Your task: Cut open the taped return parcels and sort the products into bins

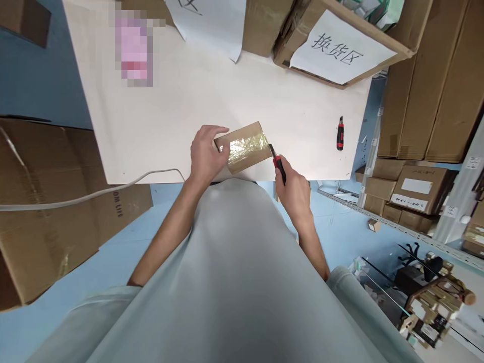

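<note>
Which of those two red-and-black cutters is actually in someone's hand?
The cutter beside the taped box, gripped in the right hand; the other cutter lies on the table, farther right.

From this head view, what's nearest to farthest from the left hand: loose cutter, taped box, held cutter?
1. Taped box, touching the left hand.
2. Held cutter, in the right hand.
3. Loose cutter, far right on the table.

PLACE: warehouse-type packing room | TABLE (170,101): white, bearing a taped carton (247,148) and a loose cutter (340,136) | SIGN (336,48): handwritten 换货区 ("exchange area"), on an open box (416,25) | RACK (459,186): metal, labelled posts, small boxes (434,196) stacked inside | FLOOR (333,227): blue; big box (49,171) beside the table's left end
</note>
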